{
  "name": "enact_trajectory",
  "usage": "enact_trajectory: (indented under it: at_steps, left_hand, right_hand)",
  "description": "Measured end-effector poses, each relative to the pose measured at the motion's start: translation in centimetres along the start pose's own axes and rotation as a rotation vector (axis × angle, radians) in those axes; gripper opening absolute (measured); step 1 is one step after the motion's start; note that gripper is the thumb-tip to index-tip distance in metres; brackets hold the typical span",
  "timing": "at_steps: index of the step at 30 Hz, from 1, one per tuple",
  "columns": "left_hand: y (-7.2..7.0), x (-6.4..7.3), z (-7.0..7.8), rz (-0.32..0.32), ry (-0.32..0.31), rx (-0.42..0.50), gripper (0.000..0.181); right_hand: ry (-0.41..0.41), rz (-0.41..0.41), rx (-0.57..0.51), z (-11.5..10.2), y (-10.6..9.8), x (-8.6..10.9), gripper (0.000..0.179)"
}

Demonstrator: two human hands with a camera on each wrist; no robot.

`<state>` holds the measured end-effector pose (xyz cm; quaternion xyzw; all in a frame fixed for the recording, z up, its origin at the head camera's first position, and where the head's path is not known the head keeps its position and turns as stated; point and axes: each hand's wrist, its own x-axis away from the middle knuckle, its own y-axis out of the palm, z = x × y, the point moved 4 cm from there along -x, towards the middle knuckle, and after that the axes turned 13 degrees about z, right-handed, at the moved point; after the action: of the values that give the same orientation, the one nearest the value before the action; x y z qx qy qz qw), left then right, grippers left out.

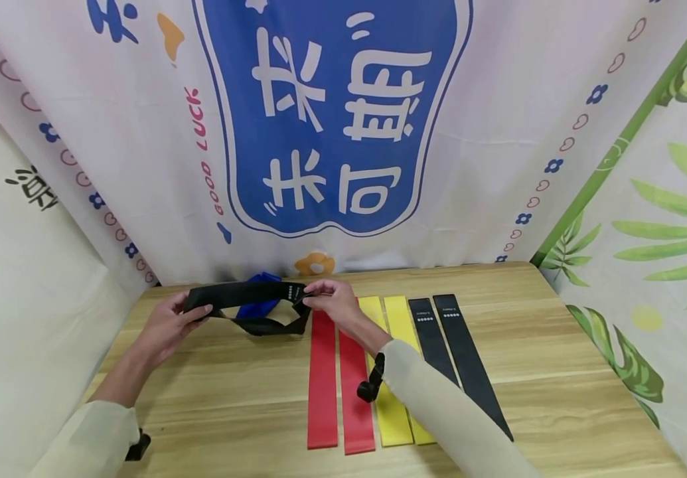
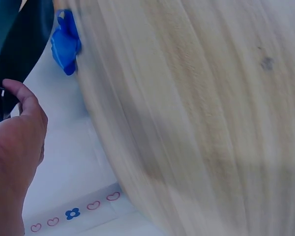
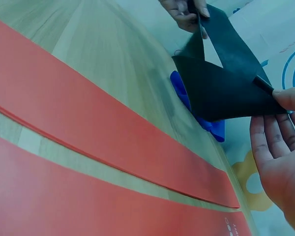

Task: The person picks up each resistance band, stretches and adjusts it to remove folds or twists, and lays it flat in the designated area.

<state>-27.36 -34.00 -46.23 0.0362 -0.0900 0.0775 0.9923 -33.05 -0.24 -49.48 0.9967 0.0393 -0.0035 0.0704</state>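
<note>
A black resistance band loop [image 1: 247, 293] hangs stretched between both hands above the back of the table. My left hand [image 1: 166, 326] pinches its left end between thumb and fingers, also seen in the left wrist view. At the other end my right hand [image 1: 332, 305] grips the band, thumb on top and fingers beneath in the right wrist view. The loop gapes in the middle, its lower strand sagging. Behind it lies a crumpled blue bag [image 1: 259, 299], partly covered by the band in the head view.
Flat on the wooden table [image 1: 229, 405] lie two red bands [image 1: 322, 392], two yellow bands [image 1: 393, 418] and two black bands [image 1: 468, 362], side by side under and beyond the right forearm. A printed curtain [image 1: 498, 166] hangs along the table's back edge.
</note>
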Motion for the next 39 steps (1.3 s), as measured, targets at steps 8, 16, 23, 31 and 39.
enact_trajectory:
  at_steps: [8,16,23,31,39]
  left_hand:
    - [-0.5,0.7,-0.4,-0.074,-0.025,0.003,0.039]
    - [-1.0,0.9,-0.7,-0.085,-0.045,0.019,0.028]
    - [-1.5,1.4,-0.7,-0.055,-0.02,-0.032,0.021]
    - [-2.4,1.5,-0.8,-0.017,0.012,-0.098,0.02]
    - [-3.2,2.1,-0.9,-0.032,0.04,-0.041,0.014]
  right_hand:
    - [-0.019,-0.009,-0.028,-0.7,-0.7,-0.2,0.02]
    - [-0.015,-0.043,-0.067,-1.0,-1.4,-0.3,0.02]
    - [0.007,-0.067,-0.104,-1.4,-1.9,-0.4,0.02]
    - [0.015,-0.101,-0.077,-1.5,-2.5,-0.8,0.019]
    - [0.019,-0.113,-0.064,-1.5,-3.4,-1.0,0.02]
